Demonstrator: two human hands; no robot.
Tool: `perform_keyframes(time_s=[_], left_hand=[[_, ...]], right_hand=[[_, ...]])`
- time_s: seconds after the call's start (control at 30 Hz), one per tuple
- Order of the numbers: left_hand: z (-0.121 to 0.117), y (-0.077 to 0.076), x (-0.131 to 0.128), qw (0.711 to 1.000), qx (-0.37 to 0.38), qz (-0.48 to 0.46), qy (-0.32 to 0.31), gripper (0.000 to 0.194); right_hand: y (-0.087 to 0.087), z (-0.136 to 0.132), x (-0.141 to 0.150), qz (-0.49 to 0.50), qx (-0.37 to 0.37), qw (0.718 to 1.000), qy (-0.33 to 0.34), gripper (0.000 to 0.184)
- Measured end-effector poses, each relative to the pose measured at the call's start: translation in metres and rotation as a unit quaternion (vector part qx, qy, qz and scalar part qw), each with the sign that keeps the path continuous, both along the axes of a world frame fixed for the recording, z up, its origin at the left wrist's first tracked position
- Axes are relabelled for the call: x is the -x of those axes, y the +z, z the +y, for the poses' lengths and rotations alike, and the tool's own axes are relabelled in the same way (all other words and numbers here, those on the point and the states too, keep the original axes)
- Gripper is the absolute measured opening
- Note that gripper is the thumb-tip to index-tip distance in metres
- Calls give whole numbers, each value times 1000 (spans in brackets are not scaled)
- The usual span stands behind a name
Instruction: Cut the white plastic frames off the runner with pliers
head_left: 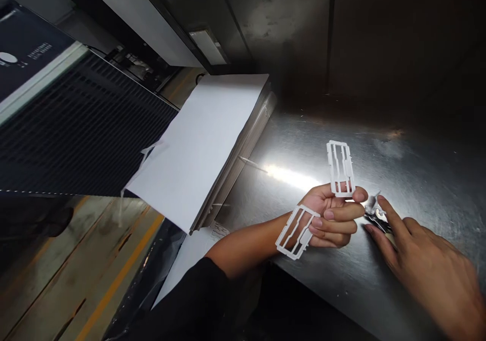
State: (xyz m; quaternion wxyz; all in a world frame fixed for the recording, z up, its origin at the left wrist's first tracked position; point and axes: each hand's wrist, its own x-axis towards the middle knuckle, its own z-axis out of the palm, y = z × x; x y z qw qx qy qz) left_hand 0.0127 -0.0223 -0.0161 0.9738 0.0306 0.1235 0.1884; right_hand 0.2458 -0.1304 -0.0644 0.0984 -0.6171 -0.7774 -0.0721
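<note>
My left hand [339,224] is closed over the metal table, palm up, holding two thin white plastic frames. One frame [348,167] stands up between thumb and forefinger. The other frame [306,236] is pinched by the curled lower fingers and juts out over the wrist. Both are rectangular with long narrow openings. Beside it my right hand [429,265] is wrapped round a small pair of nippers [379,223], its dark jaws pointing at the left fingertips. A small crumpled white scrap [374,206] is at the nippers' jaws, close to my right forefinger. The nippers' handles are mostly hidden.
A stack of sheets with a white top [216,123] lies on the left of the metal table [296,133], overhanging its edge. Beyond it stands a dark ribbed panel [94,123]. Below the stack is another white sheet [190,265]. The floor [102,260] carries yellow lines.
</note>
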Motion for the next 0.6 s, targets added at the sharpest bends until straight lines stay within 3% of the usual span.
perform_keyframes(time_s=[0.37,0.6], left_hand=[[5,6,0,998,17,-9,58,47],[5,5,-1,996,-8,34,86,44]], right_hand=[[-4,-4,-7,6,34,999,-21,66],[0,-1,-3,-2,7,1000,-6,64]])
